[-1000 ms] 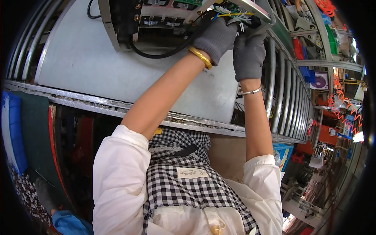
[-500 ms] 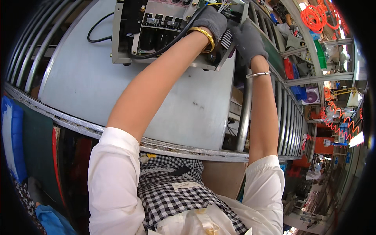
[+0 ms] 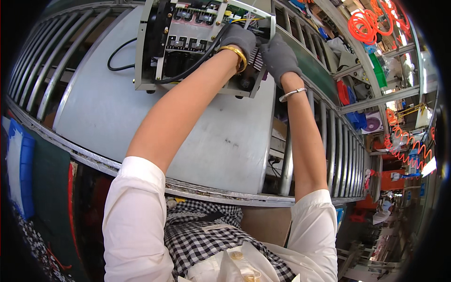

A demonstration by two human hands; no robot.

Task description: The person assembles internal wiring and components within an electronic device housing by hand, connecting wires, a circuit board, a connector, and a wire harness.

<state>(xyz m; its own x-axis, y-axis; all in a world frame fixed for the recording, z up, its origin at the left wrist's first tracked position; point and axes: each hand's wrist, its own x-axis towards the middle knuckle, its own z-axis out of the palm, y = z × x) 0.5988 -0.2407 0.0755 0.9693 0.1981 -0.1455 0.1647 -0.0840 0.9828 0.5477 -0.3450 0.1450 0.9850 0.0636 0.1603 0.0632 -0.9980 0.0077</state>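
An open metal equipment case [image 3: 188, 84] with electronics inside stands at the top of the view. My left hand [image 3: 239, 38], in a dark grey glove, reaches into its right part, by thin coloured wires [image 3: 246, 19] and a finned heat sink [image 3: 256, 61]. Its fingers curl downward, and what they pinch is hidden. Outside the right side panel [image 3: 266, 35] is my right hand [image 3: 280, 56], gloved alike, its fingers bent in against the panel; whatever they grip does not show. A thick black cable [image 3: 188, 72] runs through the case beneath my left wrist.
Under the case lies a pale grey board [image 3: 206, 127] on a roller conveyor [image 3: 329, 136]. A black cable loop [image 3: 110, 58] sticks out at the case's left. Blue bins [image 3: 21, 169] stand at far left. Orange coiled hoses [image 3: 369, 26] hang at upper right beside metal shelving.
The case appears lower in the view, showing more of its top. Both hands have shifted left and slightly down in the picture, still at the case's right side.
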